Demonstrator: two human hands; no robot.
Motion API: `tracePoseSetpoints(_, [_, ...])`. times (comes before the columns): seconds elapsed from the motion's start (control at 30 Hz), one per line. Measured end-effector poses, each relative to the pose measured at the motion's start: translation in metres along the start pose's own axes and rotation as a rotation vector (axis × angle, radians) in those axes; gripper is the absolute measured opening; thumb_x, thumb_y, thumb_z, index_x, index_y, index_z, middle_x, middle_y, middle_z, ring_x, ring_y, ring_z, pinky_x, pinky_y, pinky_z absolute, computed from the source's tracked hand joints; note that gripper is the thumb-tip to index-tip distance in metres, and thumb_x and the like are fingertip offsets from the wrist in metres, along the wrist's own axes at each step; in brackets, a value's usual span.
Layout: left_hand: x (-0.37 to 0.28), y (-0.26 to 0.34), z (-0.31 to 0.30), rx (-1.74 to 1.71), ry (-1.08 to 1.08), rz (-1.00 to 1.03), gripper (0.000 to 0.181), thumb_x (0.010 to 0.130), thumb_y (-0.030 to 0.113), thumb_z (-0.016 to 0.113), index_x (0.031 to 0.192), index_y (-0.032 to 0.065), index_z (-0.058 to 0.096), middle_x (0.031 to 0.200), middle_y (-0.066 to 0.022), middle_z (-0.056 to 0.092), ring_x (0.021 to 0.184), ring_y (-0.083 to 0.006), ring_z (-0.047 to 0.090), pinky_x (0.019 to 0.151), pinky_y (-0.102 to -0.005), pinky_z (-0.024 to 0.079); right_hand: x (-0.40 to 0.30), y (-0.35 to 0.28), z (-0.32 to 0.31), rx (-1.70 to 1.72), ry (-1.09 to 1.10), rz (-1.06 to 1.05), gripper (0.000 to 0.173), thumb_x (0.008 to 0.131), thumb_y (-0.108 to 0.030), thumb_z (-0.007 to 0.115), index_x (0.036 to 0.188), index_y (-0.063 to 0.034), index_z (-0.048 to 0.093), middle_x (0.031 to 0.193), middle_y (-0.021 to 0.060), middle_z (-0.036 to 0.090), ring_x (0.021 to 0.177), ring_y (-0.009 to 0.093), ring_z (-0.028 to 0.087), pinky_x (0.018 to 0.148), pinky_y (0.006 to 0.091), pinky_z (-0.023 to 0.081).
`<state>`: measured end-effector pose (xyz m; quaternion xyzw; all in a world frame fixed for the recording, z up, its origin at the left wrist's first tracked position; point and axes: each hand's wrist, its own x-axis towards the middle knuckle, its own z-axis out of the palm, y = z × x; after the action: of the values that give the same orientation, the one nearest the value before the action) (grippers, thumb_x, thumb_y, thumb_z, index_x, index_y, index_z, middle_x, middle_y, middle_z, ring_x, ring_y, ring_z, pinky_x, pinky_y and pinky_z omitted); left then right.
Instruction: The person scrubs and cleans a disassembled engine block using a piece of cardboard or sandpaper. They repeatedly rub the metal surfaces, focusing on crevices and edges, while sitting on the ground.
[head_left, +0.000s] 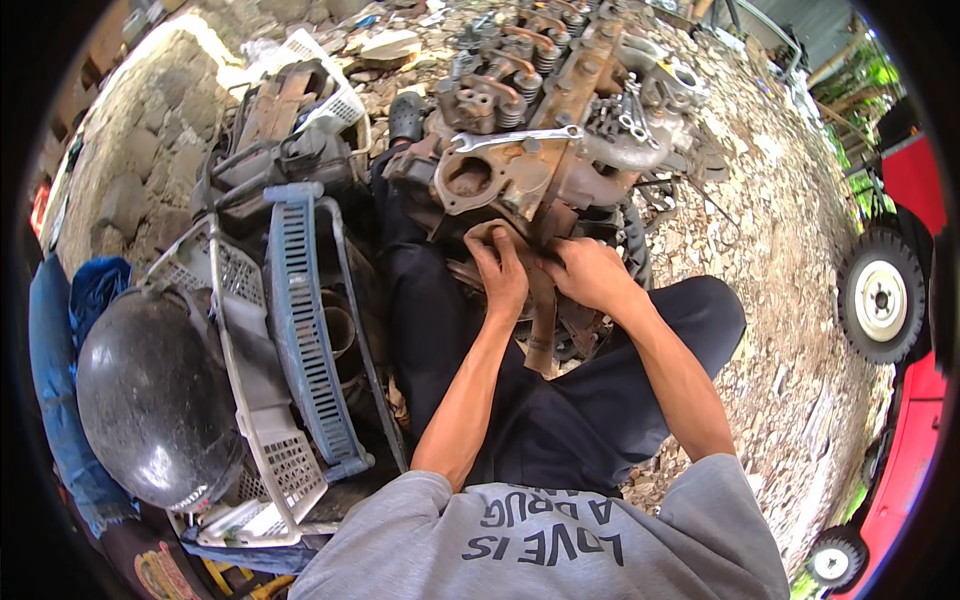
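Observation:
A rusty engine (551, 169) with valve springs and rocker arms along its top stands on the ground before me. My left hand (499, 266) touches the lower front of the engine, just under its round opening, fingers bent. To its right my right hand (589, 274) has its fingers curled at the same front part, beside a downward metal piece (541, 319). Whether either hand grips something is hidden. A combination wrench (517, 138) lies across the engine above the opening. Several more wrenches (636, 116) lie on the manifold side at the right.
White plastic crates (259, 480), a blue slotted plastic crate (300, 322) and a black helmet (154, 397) stand at the left. A white basket (337, 105) holds rusty parts farther back. Stony ground surrounds the engine. A red vehicle with a black tyre (879, 296) is at the far right.

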<state>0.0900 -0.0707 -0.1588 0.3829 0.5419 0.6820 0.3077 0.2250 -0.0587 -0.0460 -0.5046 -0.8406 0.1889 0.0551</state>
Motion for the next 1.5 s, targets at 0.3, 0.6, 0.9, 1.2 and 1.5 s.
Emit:
tracePoseSetpoints(0.3, [-0.003, -0.027, 0.017, 0.526, 0.261, 0.404, 0.052, 0.106, 0.036, 0.047, 0.130, -0.0088, 0.037, 0.127, -0.0265, 0.046, 0.117, -0.0386, 0.041, 0.103, -0.0504, 0.030, -0.005, 0.026, -0.008, 0.011, 0.055, 0.050, 0.033, 0.093, -0.030, 0.061, 0.112, -0.0034, 0.068, 0.092, 0.0214, 0.070, 0.090, 0.041, 0.067, 0.078, 0.0497, 0.053])
tracePoseSetpoints(0.6, [0.018, -0.034, 0.023, 0.335, 0.296, 0.298, 0.055, 0.107, 0.039, 0.037, 0.127, -0.0123, 0.030, 0.138, -0.0380, 0.032, 0.126, -0.0455, 0.037, 0.105, -0.0540, 0.029, -0.004, 0.021, -0.015, 0.082, 0.018, 0.093, 0.035, 0.094, -0.034, 0.062, 0.106, -0.0015, 0.064, 0.091, 0.0226, 0.069, 0.092, 0.041, 0.067, 0.079, 0.0511, 0.053])
tracePoseSetpoints(0.9, [0.005, -0.014, 0.018, 0.100, 0.313, 0.106, 0.062, 0.107, 0.050, 0.035, 0.123, -0.0098, 0.034, 0.124, -0.0291, 0.044, 0.114, -0.0355, 0.049, 0.101, -0.0459, 0.038, -0.009, 0.027, -0.017, 0.068, 0.019, 0.075, 0.038, 0.094, -0.037, 0.064, 0.108, -0.0013, 0.063, 0.089, 0.0224, 0.070, 0.089, 0.042, 0.068, 0.075, 0.0518, 0.054])
tracePoseSetpoints(1.2, [-0.014, 0.001, 0.006, 0.144, 0.226, 0.039, 0.036, 0.109, 0.029, 0.041, 0.115, -0.0059, 0.038, 0.112, -0.0196, 0.045, 0.103, -0.0296, 0.047, 0.092, -0.0424, 0.041, -0.010, 0.028, -0.012, 0.089, 0.001, 0.078, 0.043, 0.093, -0.040, 0.064, 0.112, -0.0011, 0.063, 0.088, 0.0225, 0.070, 0.089, 0.042, 0.068, 0.075, 0.0516, 0.054])
tracePoseSetpoints(1.5, [-0.003, 0.019, 0.011, -0.081, 0.162, -0.078, 0.041, 0.109, 0.040, 0.041, 0.117, 0.0001, 0.038, 0.116, -0.0146, 0.047, 0.103, -0.0211, 0.047, 0.092, -0.0351, 0.042, -0.009, 0.015, 0.005, 0.008, -0.158, -0.036, 0.039, 0.088, -0.038, 0.066, 0.088, 0.0002, 0.072, 0.080, 0.0216, 0.071, 0.079, 0.040, 0.071, 0.070, 0.0489, 0.057])
